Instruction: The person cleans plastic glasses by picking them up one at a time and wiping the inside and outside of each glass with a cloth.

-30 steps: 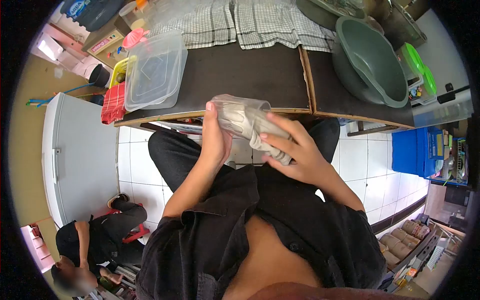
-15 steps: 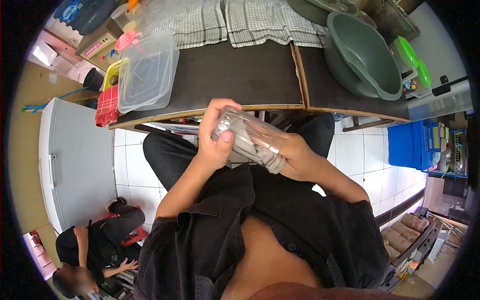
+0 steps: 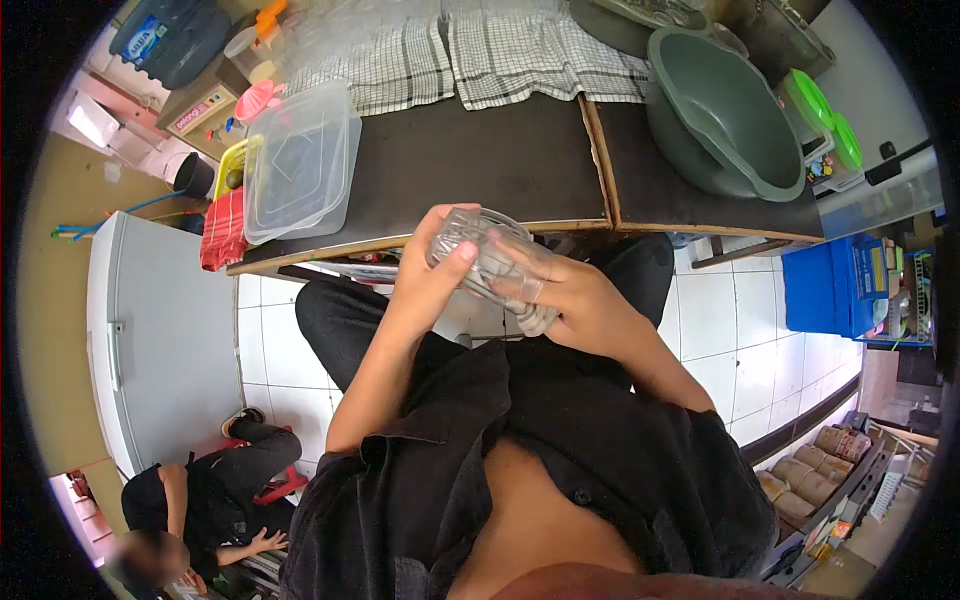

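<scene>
A clear jar (image 3: 478,245) is held tilted over my lap, in front of the dark table's edge. My left hand (image 3: 432,268) is wrapped round its left end, thumb on the near side. Fingers of my right hand (image 3: 565,295) reach inside the jar's mouth, seen through the clear wall. A pale cloth (image 3: 538,318) shows bunched at the mouth beside my right hand, pressed between the fingers and the jar. How much cloth is deeper inside is blurred.
The dark table (image 3: 470,165) holds a clear lidded box (image 3: 300,165), checked cloths (image 3: 540,55) and a green basin (image 3: 725,120). A red cloth (image 3: 222,230) hangs at its left edge. Another person (image 3: 215,490) sits at the lower left. A blue crate (image 3: 822,290) stands right.
The cloth and my right hand have moved from outside the jar's mouth into it. My left hand has shifted its hold round the jar's end. The view has tilted slightly.
</scene>
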The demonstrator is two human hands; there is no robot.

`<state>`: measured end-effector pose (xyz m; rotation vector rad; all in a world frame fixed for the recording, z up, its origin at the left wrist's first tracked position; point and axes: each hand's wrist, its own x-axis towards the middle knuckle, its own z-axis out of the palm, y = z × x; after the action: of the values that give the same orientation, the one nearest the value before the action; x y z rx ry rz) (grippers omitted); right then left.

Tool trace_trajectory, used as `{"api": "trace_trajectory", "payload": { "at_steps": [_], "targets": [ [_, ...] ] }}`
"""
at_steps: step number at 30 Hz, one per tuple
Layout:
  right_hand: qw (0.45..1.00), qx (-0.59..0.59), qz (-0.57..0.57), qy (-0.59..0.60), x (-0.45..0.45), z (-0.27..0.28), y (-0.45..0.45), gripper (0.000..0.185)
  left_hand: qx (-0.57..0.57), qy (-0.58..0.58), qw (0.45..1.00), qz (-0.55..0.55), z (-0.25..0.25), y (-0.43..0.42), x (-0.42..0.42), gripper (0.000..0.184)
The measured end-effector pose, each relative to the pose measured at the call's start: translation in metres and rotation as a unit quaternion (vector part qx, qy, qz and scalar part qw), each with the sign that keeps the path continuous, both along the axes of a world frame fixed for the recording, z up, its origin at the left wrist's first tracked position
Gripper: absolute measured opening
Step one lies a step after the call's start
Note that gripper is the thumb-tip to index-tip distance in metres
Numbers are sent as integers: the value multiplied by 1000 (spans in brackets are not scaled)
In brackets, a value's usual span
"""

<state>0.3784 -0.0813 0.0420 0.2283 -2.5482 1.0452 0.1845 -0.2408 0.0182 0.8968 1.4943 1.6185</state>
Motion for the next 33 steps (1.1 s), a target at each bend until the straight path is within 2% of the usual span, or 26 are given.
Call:
{"api": "trace_trajectory", "payload": {
  "at_steps": [1, 2, 4, 5, 8, 9, 10, 12, 13, 15, 17, 18, 20, 21, 22, 23, 24, 25, 26, 27, 28, 29, 30, 31, 32, 33],
  "targets": [
    [1000, 29, -8, 5, 3, -2, 1, 59, 25, -7, 1000, 10, -5, 0, 2, 72],
    [998, 59, -17, 11, 5, -4, 1, 59, 25, -8, 1000, 9, -7, -1, 7, 72],
    [995, 70, -49, 51, 15, -8, 2, 58, 58, -171, 980, 83, -8, 2, 15, 61],
    [990, 79, -76, 86, 19, -11, 4, 58, 87, -192, 972, 102, -9, 6, 17, 53],
    [976, 138, -91, 142, 21, -20, 11, 56, 72, -202, 975, 56, -2, 1, 21, 54],
    [976, 138, -91, 141, 24, -20, 12, 56, 65, -143, 986, 48, 3, 0, 23, 57],
    [975, 153, -96, 129, 25, -18, 13, 56, 64, -144, 986, 48, 6, 0, 23, 57],
    [974, 165, -104, 115, 27, -17, 12, 55, 110, 65, 991, 44, 9, -2, 22, 50],
    [974, 134, -118, 136, 25, -17, 9, 52, 127, 87, 986, 56, 6, -1, 24, 62],
    [974, 101, -133, 155, 20, -13, -2, 48, 158, 76, 982, 69, 8, 4, 35, 64],
    [967, -53, -181, 173, 14, -7, -16, 39, 192, 67, 975, 86, 8, 7, 38, 67],
    [967, -51, -179, 175, 12, -8, -21, 39, 229, 68, 970, 54, 6, 12, 35, 69],
    [935, -276, -208, 84, 11, -14, -33, 33, 266, 71, 961, 26, 8, 16, 29, 72],
    [891, -395, -219, 29, 11, -14, -40, 30, 280, 110, 954, 2, 12, 17, 24, 72],
    [892, -395, -216, 29, 13, -11, -40, 30, 294, 149, 944, -21, 14, 18, 20, 73],
    [788, -595, -156, -14, 15, 1, -41, 29, 302, 121, 945, -34, 11, 18, 19, 72],
    [639, -762, -89, -57, 16, 7, -41, 29, 300, 122, 946, -34, 12, 17, 14, 72],
    [578, -809, -54, -90, 18, 0, -33, 28, 269, 188, 943, -55, 13, 18, 6, 73],
    [577, -810, -54, -90, 14, -12, -30, 28, 237, 252, 935, -77, 14, 19, -4, 74],
    [708, -695, -121, -39, 11, -27, -29, 28, 200, 348, 914, -61, 19, 20, -16, 87],
    [813, -553, -182, 14, 10, -36, -27, 29, 199, 347, 915, -59, 22, 18, -8, 87],
    [902, -352, -248, 24, 12, -29, -22, 34, 189, 173, 966, -45, 27, 17, 5, 94],
    [902, -353, -246, 25, 12, -28, -11, 34, 173, -7, 985, -30, 30, 17, 12, 104],
    [970, -120, -182, 104, 10, -28, 3, 36, 157, 27, 987, -17, 28, 19, 10, 113],
    [972, 119, -104, 176, 9, -28, 10, 40, 153, 27, 988, -13, 21, 18, 9, 113],
    [980, 109, -110, 125, 12, -26, 7, 41, 158, -38, 987, -15, 11, 16, 8, 101]
  ]
}}
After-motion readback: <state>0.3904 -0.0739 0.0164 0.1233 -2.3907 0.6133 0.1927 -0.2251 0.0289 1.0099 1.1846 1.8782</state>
